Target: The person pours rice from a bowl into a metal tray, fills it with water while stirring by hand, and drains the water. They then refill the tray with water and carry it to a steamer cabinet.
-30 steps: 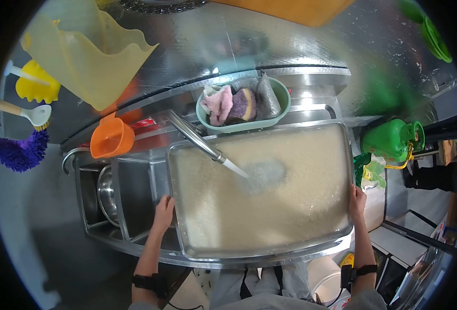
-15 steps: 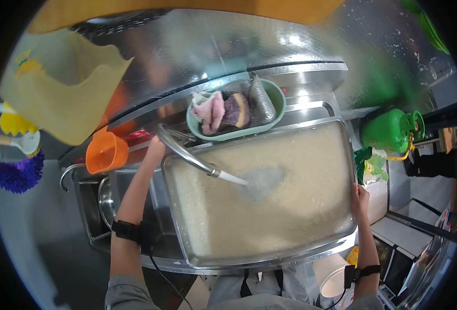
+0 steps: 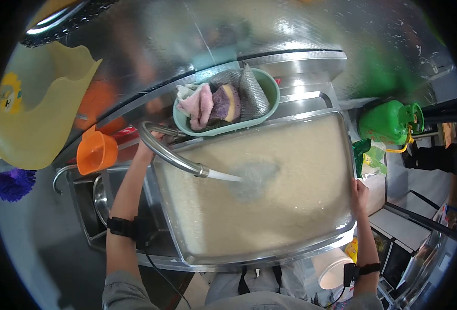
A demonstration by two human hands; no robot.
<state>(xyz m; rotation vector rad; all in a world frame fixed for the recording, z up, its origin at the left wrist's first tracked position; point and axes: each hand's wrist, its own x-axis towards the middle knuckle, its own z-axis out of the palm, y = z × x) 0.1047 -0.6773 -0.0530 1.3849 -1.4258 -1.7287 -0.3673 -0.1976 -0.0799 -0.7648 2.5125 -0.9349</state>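
A large metal tray (image 3: 346, 150) sits slightly tilted across the sink, filled with cloudy, pale beige liquid (image 3: 290, 206). From a curved metal faucet (image 3: 174, 160), water runs into the tray's middle and makes a greyish patch. My left hand (image 3: 155, 137) is behind the faucet's curved spout, close to its base; the spout hides most of the fingers. At the tray's right side, my right hand (image 3: 360, 191) is closed on the rim. An oval green tub (image 3: 228, 130) behind the tray holds a pink cloth (image 3: 201, 106), a purple sponge (image 3: 225, 103) and silvery mesh (image 3: 253, 93).
An orange scoop (image 3: 97, 155) hangs left of my left forearm, above a smaller sink basin (image 3: 86, 212). A yellow plastic piece (image 3: 48, 113) is at the far left. A green gas cylinder (image 3: 386, 124) stands right, and a white bucket (image 3: 332, 271) below the tray.
My view has shifted, so the tray, tub and faucet appear farther left. My left hand has moved behind the spout, nearer the faucet's base. My right hand stays on the rim; water keeps running.
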